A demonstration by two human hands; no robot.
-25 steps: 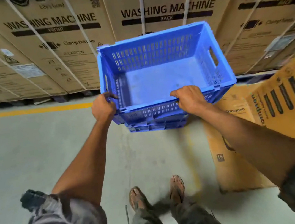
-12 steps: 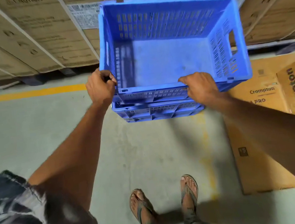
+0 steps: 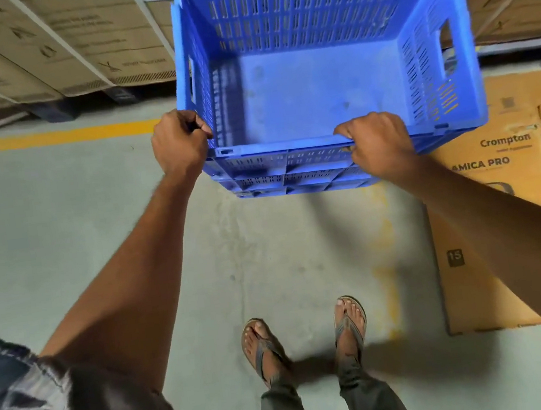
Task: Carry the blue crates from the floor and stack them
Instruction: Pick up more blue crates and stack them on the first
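One view only, from a wide-angle camera on the person's head; it looks steeply down and forward, so the feet (image 3: 306,340) stand near the lower edge and the floor (image 3: 57,203) fills the middle; the blue crate (image 3: 327,95) sits close below the lens, at arm's reach; cardboard boxes (image 3: 49,48) bend along the upper edge; no second view shares the scene.

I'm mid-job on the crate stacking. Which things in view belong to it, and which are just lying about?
Part of the job:
- top blue crate, empty
- blue crate under it, only its near side showing
- left hand, closed on the near left corner
- right hand, closed on the near rim

Lying about:
- flattened Crompton carton on the floor
- strapped cardboard boxes behind
- yellow floor line
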